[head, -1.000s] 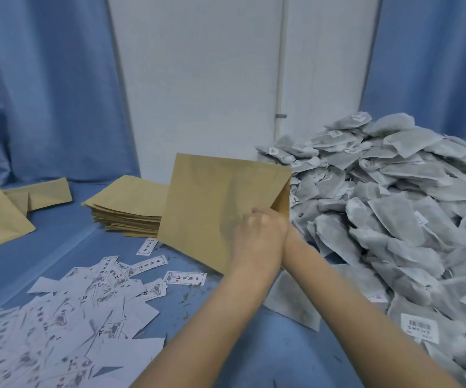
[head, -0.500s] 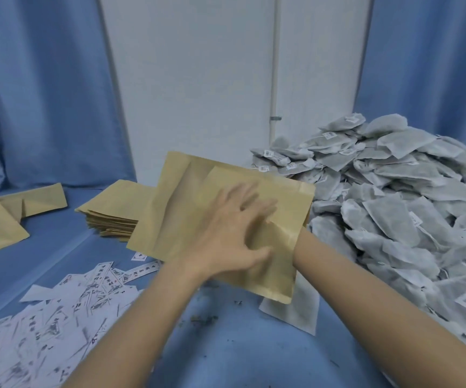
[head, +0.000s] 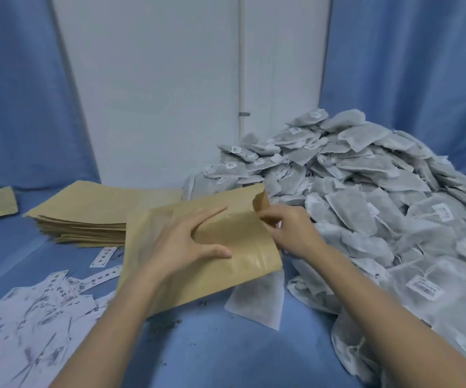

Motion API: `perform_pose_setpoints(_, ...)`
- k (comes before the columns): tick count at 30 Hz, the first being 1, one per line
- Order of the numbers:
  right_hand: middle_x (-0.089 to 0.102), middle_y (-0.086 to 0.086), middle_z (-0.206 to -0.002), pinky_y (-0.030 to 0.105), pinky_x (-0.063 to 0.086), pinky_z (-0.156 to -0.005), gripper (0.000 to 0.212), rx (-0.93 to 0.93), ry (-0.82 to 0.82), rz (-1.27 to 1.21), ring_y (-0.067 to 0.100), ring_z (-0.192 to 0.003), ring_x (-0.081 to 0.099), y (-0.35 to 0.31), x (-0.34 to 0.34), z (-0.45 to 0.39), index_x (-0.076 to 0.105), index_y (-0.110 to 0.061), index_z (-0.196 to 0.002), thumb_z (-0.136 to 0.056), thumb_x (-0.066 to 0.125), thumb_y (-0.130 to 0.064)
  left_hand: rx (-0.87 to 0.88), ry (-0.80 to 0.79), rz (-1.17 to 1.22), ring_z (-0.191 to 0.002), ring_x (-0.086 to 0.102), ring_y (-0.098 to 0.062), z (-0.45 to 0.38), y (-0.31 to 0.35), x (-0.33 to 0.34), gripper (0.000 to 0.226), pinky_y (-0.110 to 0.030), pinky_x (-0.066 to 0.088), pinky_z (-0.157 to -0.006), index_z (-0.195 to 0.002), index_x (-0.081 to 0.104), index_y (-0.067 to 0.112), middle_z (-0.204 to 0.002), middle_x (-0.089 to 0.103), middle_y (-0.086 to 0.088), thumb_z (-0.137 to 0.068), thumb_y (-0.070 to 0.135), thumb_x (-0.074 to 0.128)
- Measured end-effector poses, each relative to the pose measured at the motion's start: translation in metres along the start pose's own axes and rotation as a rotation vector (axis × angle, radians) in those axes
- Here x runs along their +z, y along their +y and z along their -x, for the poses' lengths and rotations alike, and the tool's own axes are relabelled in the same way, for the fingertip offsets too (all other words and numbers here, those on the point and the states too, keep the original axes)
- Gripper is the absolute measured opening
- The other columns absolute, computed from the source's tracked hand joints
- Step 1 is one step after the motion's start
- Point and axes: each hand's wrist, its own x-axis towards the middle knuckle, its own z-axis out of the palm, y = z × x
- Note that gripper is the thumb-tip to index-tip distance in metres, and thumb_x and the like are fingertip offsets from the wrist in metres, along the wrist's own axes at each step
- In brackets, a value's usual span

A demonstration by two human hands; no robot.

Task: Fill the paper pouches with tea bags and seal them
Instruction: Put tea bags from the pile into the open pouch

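**Opening the pouch mouth before filling**

Right hand [head: 290,233]: fingertips pinched on the turned-up flap at the open end of the paper pouch [head: 198,247], the end toward the bench's right side. Left hand [head: 187,242]: spread flat on the pouch face, fingers straight, pressing rather than gripping, thumb lying toward the near edge.

To do this well, probably: keep the flat hand as the anchor, lift only the upper layer at the mouth, and widen the gap enough for a bag to slide in without creasing the seal strip. Too hard a pull on the flap risks tearing the paper; too light a press lets the whole pouch skate on the blue bench top [head: 226,359].

Pouch tilted across mid-bench, directly under the left palm, its mouth touching the right fingertips. One loose tea bag [head: 254,303] lying partly beneath its near right corner. Heap of tea bags [head: 366,205] just beside the mouth, filling the bench's right side. Stack of empty pouches [head: 94,217] toward the far left, scattered paper labels [head: 30,317] at the near left corner.
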Motion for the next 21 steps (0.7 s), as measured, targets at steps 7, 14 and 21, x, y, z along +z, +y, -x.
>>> perform_pose_setpoints(7, 0.019, 0.025, -0.146, 0.039, 0.032, -0.103, 0.093, 0.339, 0.055, 0.624, 0.035, -0.127, 0.034, 0.076, 0.004, -0.005, 0.033, -0.029, -0.139, -0.062, 0.068, -0.068, -0.090, 0.027, 0.057, -0.126, 0.041, 0.001, -0.014, -0.020, 0.019, 0.086, -0.036, 0.032, -0.111, -0.113, 0.043, 0.073, -0.130, 0.048, 0.032, -0.033, 0.070, 0.076)
perform_pose_setpoints(14, 0.054, 0.015, -0.121, 0.036, 0.037, -0.089, 0.034, 0.376, 0.038, 0.772, 0.031, -0.107, 0.049, 0.100, 0.019, -0.020, 0.059, -0.011, -0.114, -0.092, 0.044, -0.032, -0.124, 0.006, 0.040, -0.128, 0.041, -0.005, -0.029, -0.034, 0.032, 0.085, -0.043, 0.028, -0.111, -0.110, 0.042, 0.070, -0.128, 0.049, 0.029, -0.032, 0.068, 0.074)
perform_pose_setpoints(21, 0.058, 0.010, -0.064, 0.029, 0.034, -0.059, 0.026, 0.307, 0.618, -0.287, 0.022, -0.063, 0.051, 0.065, -0.009, -0.017, 0.056, -0.011, -0.069, -0.085, 0.064, -0.030, -0.126, 0.022, 0.013, -0.127, 0.041, -0.005, -0.033, -0.037, 0.038, 0.080, -0.043, 0.028, -0.111, -0.105, 0.041, 0.071, -0.130, 0.052, 0.025, -0.032, 0.068, 0.072)
